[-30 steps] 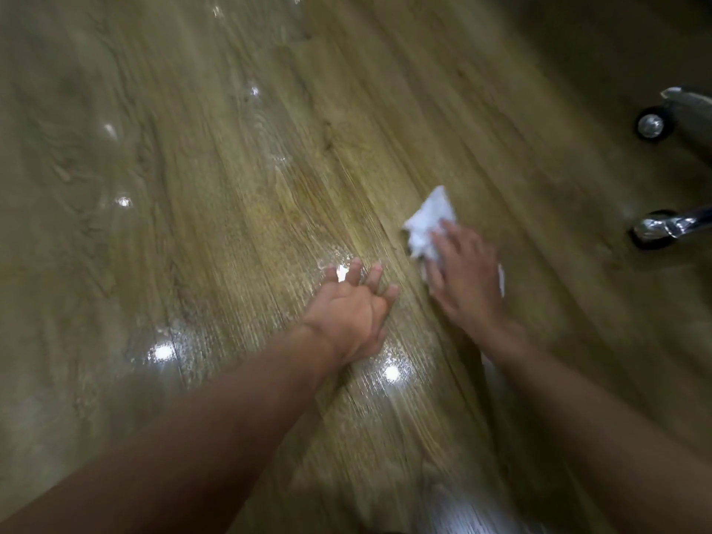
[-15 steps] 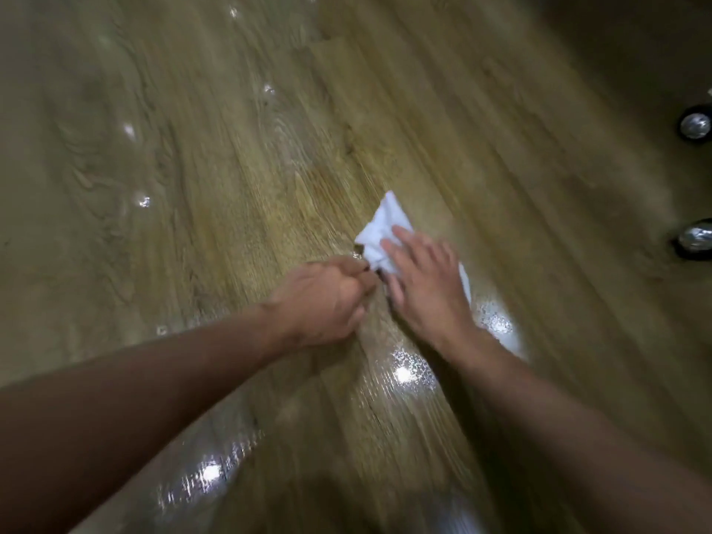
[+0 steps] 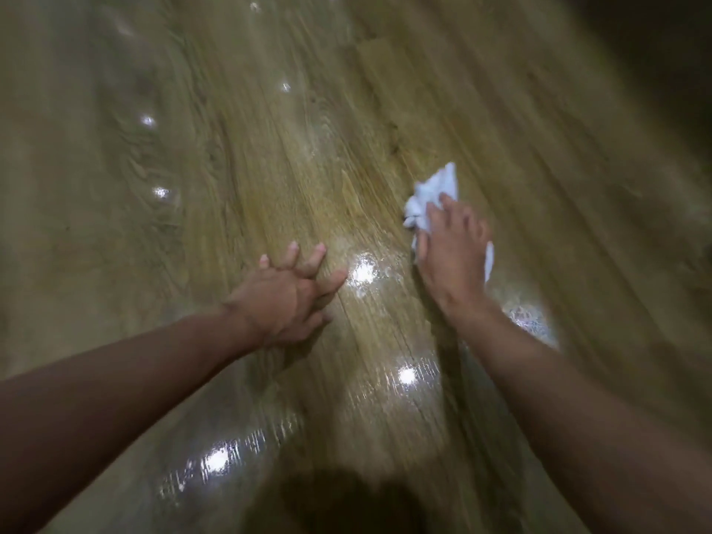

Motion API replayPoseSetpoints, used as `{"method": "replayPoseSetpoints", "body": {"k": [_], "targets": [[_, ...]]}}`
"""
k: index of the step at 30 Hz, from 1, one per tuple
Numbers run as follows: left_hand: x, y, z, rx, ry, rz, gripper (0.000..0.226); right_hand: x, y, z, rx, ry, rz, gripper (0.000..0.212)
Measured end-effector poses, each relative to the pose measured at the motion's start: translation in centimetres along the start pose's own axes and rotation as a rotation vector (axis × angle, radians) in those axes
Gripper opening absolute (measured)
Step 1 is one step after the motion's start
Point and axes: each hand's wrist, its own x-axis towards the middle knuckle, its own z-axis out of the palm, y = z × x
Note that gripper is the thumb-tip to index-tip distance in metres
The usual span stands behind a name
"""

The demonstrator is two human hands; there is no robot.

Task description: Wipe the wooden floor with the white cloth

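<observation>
Seen from the head camera, a person leans over a glossy wooden floor [image 3: 269,148], with a crumpled white cloth [image 3: 435,190] lying on the boards under the right hand [image 3: 452,252]. That hand lies flat on the cloth with its fingers extended and pressing down rather than curled round it. Bunched folds stick out past the fingertips, and a strip of fabric shows at the hand's outer edge. To the left of the cloth, and apart from it, the left hand [image 3: 285,294] rests on the bare planks with its fingers spread and loose, holding nothing and apparently bracing the body. Between it and the cloth a bright glare patch [image 3: 364,273] shines on the surface, and more shine lies nearer the camera, which suggests a wet or polished film. The cloth looks light, soft and limp, so it will likely bunch and slide from under the palm unless pressed across its middle. A broad, flat hold over the centre, with the loose folds gathered under the fingers, seems safest on this slick floor. The frame is motion-blurred, so finer detail cannot be made out.
</observation>
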Motion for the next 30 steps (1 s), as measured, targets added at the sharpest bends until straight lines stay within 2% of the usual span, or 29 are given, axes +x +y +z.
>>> {"method": "replayPoseSetpoints", "body": {"k": [3, 5, 7, 8, 9, 12, 14, 15, 16, 19, 21, 23, 25, 27, 30], "targets": [[0.1, -1.4, 0.1, -0.081, 0.046, 0.067, 0.056, -5.5, -4.1, 0.5, -0.004, -0.039, -0.399, 0.046], [-0.6, -2.0, 0.0, -0.25, 0.179, 0.113, 0.057, -5.4, -3.1, 0.1, 0.024, -0.113, -0.635, 0.046], [-1.3, -3.2, 0.5, -0.414, 0.321, 0.074, 0.062, -2.8, -0.5, 0.1, 0.025, -0.134, -0.763, 0.045], [-1.5, -4.2, 1.0, -0.427, 0.361, 0.029, 0.061, -1.1, 1.0, 0.3, 0.006, -0.103, -0.727, 0.045], [-1.6, -5.2, 1.6, -0.405, 0.37, -0.021, 0.062, 0.5, 2.1, 0.2, -0.001, -0.073, -0.612, 0.045], [-2.2, -6.8, 2.9, -0.191, 0.224, -0.153, 0.068, 3.5, 1.5, 0.6, 0.001, 0.012, -0.074, 0.041], [-2.1, -6.7, 3.1, -0.098, 0.159, -0.161, 0.072, 2.9, -2.1, 0.9, -0.045, 0.017, 0.126, 0.04], [-2.0, -6.5, 2.9, -0.098, 0.145, -0.159, 0.069, 1.9, -4.1, 1.1, -0.046, 0.008, 0.116, 0.04], [-2.1, -6.4, 2.6, -0.111, 0.141, -0.156, 0.066, 0.3, -6.1, 1.3, -0.029, 0.004, 0.032, 0.042], [-2.0, -6.6, 2.3, -0.08, 0.14, -0.147, 0.062, -5.2, -9.9, 1.6, -0.016, -0.068, -0.347, 0.049], [-1.9, -6.8, 2.3, -0.076, 0.139, -0.137, 0.063, -5.9, -9.6, 1.0, -0.025, -0.166, -0.559, 0.046], [-1.8, -6.9, 2.1, -0.072, 0.125, -0.13, 0.063, -4.0, -8.1, 0.0, -0.067, -0.259, -0.652, 0.045], [-1.9, -6.9, 1.7, -0.068, 0.096, -0.108, 0.064, -1.2, -6.5, -1.1, -0.166, -0.268, -0.578, 0.046], [-2.3, -7.0, 1.8, -0.058, 0.087, -0.101, 0.064, 1.2, -6.0, -2.2, -0.211, -0.305, -0.417, 0.046], [-2.6, -7.0, 1.6, -0.065, 0.078, -0.09, 0.065, 3.1, -6.5, -3.0, -0.155, -0.431, -0.239, 0.043]]}}
